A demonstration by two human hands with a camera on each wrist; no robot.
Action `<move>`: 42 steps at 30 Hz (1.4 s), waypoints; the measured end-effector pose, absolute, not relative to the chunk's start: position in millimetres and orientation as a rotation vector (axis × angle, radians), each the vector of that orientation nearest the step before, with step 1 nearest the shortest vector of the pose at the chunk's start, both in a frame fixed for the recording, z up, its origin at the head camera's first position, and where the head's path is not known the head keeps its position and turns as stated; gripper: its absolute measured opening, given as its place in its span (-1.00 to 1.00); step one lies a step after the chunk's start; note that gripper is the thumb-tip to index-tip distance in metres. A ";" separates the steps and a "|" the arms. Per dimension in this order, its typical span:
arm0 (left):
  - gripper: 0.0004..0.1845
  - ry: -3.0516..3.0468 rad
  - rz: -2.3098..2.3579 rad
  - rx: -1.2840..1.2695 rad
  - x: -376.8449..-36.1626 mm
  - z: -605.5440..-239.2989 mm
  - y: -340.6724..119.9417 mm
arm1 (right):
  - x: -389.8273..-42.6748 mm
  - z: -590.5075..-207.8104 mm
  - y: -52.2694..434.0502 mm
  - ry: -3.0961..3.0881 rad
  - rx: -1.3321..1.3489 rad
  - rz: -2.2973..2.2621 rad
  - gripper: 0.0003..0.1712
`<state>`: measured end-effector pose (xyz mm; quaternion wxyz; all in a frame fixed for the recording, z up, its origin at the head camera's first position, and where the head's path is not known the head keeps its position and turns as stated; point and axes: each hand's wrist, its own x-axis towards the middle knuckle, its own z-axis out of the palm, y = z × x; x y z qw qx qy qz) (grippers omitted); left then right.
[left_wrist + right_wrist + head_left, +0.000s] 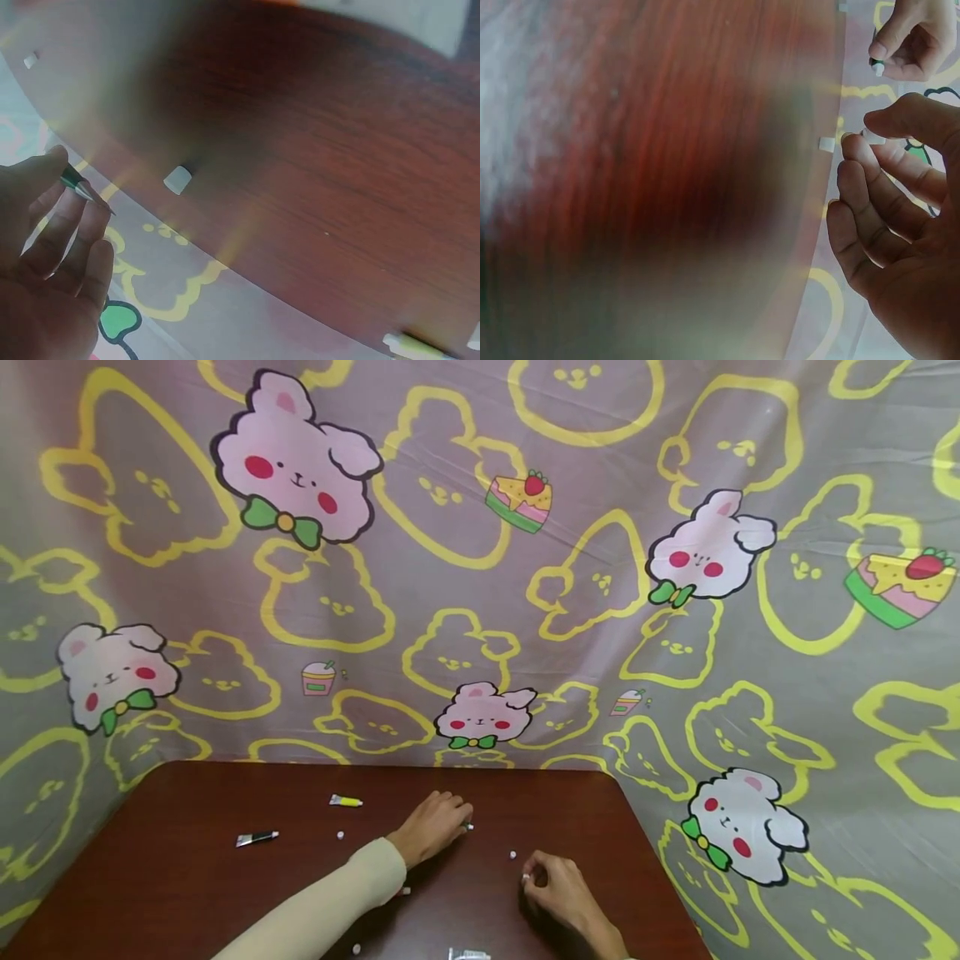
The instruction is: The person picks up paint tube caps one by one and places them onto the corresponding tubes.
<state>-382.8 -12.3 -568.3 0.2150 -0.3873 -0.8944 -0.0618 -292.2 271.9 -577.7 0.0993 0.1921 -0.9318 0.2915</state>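
Observation:
Over the middle of the table, my left hand (435, 827) pinches a small paint tube; only its pale end shows past the fingers in the head view. In the left wrist view the paint tube (73, 178) has a dark green band and a silvery end, held between thumb and fingers. To the right, my right hand (562, 889) holds a small white cap (527, 877) between thumb and index finger. The right wrist view shows this cap (873, 137) at the fingertips, the other fingers loosely bent. Another white cap (513, 855) lies on the table just left of my right hand.
A yellow paint tube (346, 801) and a black one (257, 838) lie toward the back left, a white cap (341, 835) nearby. At the front are another cap (356, 949) and a silvery tube (468, 954). A patterned cloth (570, 693) hangs behind the brown table (187, 893).

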 end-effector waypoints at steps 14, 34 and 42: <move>-0.77 -2.478 -0.157 -1.091 -363.3 -565.1 -27.5 | -288.8 -578.8 263.0 -2.757 0.590 0.883 -0.80; -0.76 -2.463 -0.185 -1.118 -338.0 -565.6 -40.8 | -281.0 -580.6 243.5 -2.670 0.691 0.853 -0.84; -0.73 -2.387 -0.223 -1.138 -329.2 -565.6 -43.5 | -282.8 -582.6 239.7 -2.644 0.749 0.868 -0.89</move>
